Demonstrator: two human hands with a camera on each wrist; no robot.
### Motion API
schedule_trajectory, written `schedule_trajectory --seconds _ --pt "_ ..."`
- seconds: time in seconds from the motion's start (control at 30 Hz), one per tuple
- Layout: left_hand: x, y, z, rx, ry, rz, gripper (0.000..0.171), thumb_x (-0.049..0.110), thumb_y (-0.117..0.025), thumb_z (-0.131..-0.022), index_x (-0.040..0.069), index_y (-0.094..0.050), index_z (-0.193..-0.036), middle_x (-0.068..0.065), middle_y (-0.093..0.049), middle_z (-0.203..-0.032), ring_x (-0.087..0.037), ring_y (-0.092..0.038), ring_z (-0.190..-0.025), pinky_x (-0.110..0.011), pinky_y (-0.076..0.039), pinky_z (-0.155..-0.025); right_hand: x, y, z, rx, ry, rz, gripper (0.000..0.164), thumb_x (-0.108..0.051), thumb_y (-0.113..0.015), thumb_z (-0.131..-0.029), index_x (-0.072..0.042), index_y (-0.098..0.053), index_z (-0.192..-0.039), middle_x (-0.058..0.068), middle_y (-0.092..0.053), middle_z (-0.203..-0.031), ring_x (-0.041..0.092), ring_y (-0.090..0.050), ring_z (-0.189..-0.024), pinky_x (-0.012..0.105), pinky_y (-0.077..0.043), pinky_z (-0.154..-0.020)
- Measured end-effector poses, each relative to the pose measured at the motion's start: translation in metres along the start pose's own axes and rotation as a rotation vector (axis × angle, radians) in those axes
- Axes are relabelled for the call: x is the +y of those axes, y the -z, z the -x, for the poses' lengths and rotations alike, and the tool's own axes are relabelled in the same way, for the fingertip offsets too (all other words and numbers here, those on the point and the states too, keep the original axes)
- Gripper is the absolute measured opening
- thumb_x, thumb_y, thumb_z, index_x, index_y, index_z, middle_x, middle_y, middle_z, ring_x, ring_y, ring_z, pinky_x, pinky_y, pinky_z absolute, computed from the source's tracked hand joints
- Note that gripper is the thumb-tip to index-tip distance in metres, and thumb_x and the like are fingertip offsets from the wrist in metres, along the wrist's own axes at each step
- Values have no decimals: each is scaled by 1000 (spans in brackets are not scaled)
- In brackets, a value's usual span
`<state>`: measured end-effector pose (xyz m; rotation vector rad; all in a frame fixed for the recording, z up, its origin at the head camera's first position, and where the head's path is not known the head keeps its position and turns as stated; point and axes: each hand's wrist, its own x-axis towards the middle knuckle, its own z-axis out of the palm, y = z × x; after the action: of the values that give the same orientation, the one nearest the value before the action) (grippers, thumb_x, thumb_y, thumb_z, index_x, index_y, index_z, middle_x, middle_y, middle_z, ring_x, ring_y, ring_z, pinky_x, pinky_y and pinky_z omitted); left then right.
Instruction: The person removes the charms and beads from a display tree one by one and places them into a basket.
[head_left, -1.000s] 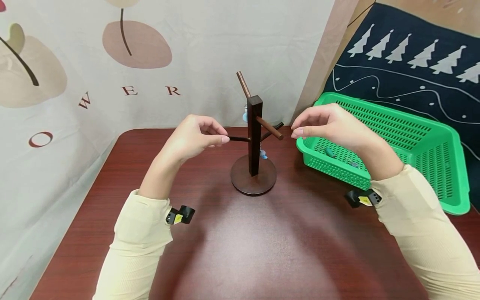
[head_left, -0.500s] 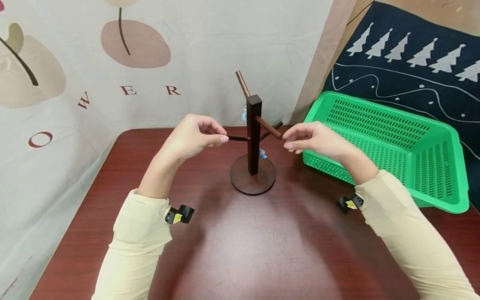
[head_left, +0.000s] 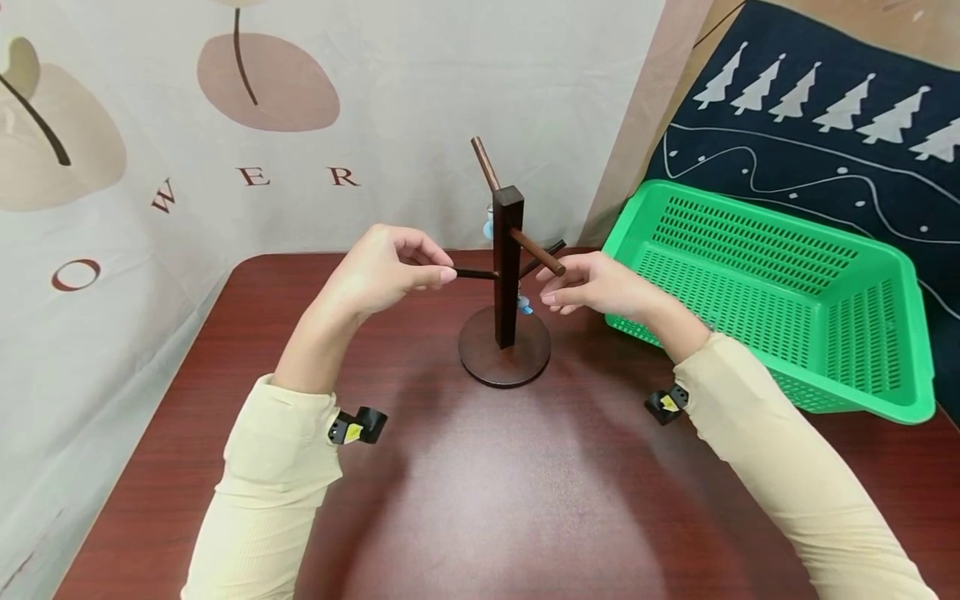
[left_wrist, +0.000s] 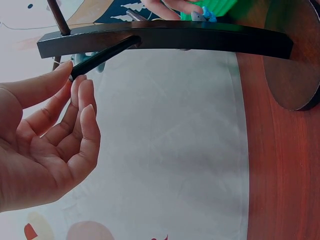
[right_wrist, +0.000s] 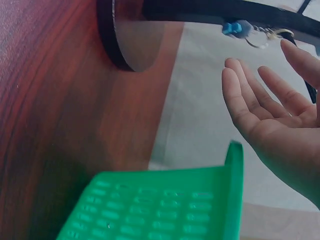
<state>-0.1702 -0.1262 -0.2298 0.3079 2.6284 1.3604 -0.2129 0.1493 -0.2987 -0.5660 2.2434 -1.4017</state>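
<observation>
A dark wooden stand (head_left: 507,287) with several pegs rises from a round base (head_left: 487,367). With thumb and fingers, my left hand (head_left: 390,271) pinches the tip of its left peg (left_wrist: 107,56). My right hand (head_left: 600,287) is beside the right-hand pegs, holding nothing, its fingers loosely bent in the right wrist view. Just in front of those fingertips a keychain with a blue charm (right_wrist: 239,28) and metal rings (right_wrist: 257,42) hangs from a peg. A second pale-blue charm (head_left: 488,227) shows partly behind the post.
A green plastic basket (head_left: 911,350) with slotted walls stands to the right, partly behind my right arm. The reddish-brown table (head_left: 480,483) lies beneath, and a printed cloth (head_left: 405,100) hangs behind it. Both sleeves carry a small black wrist camera (head_left: 358,426).
My right hand has moved left and down, from the basket's near edge to the stand's right-hand pegs. The left hand stays at the left peg's tip.
</observation>
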Motion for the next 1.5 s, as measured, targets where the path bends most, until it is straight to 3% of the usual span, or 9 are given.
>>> schedule_trajectory --seconds 0.17,0.33,0.7,0.9,1.37,1.5 --pt "0 -1 0 6 1 12 15 12 -70 -79 2 -68 -90 -4 -64 -75 -19 -59 -73 -31 -43 -65 3 -7 -8 -28 -8 -56 35 -8 -66 -84 5 -56 -115 18 -63 -105 23 -64 -82 44 -49 -79" --pt "0 0 -1 2 1 16 15 11 -70 -79 1 -68 -90 -4 -64 -74 -19 -59 -72 -30 -43 -64 8 -10 -12 -46 -30 -76 37 -10 -66 -83 3 -56 -116 20 -64 -101 33 -61 -87 49 -46 -81" --pt "-1 0 -1 2 -3 19 15 11 -70 -79 1 -68 -89 -4 -64 -73 -19 -59 -72 -30 -44 -64 13 -18 -20 -64 -30 -30 39 -14 -67 -83 1 -56 -118 13 -64 -101 29 -61 -88 40 -50 -75" --pt "-2 0 -3 0 -1 30 15 10 -69 -79 0 -68 -90 -4 -64 -73 -18 -59 -72 -29 -44 -64 11 -18 -21 -35 -22 -32 34 -10 -67 -83 4 -58 -113 13 -65 -93 24 -61 -82 39 -51 -74" --pt "-2 -1 -2 9 -2 34 14 9 -70 -79 0 -67 -89 -4 -64 -72 -18 -58 -71 -28 -43 -62 2 -12 -15 -14 -22 -59 32 -8 -67 -82 6 -59 -109 18 -65 -95 29 -62 -82 43 -50 -76" --pt "-2 -1 -2 7 5 37 14 9 -69 -79 -1 -67 -90 -4 -64 -72 -18 -58 -72 -28 -43 -63 -1 -8 -13 3 -7 -13 30 -8 -65 -83 5 -60 -110 20 -64 -96 32 -63 -84 42 -50 -76"
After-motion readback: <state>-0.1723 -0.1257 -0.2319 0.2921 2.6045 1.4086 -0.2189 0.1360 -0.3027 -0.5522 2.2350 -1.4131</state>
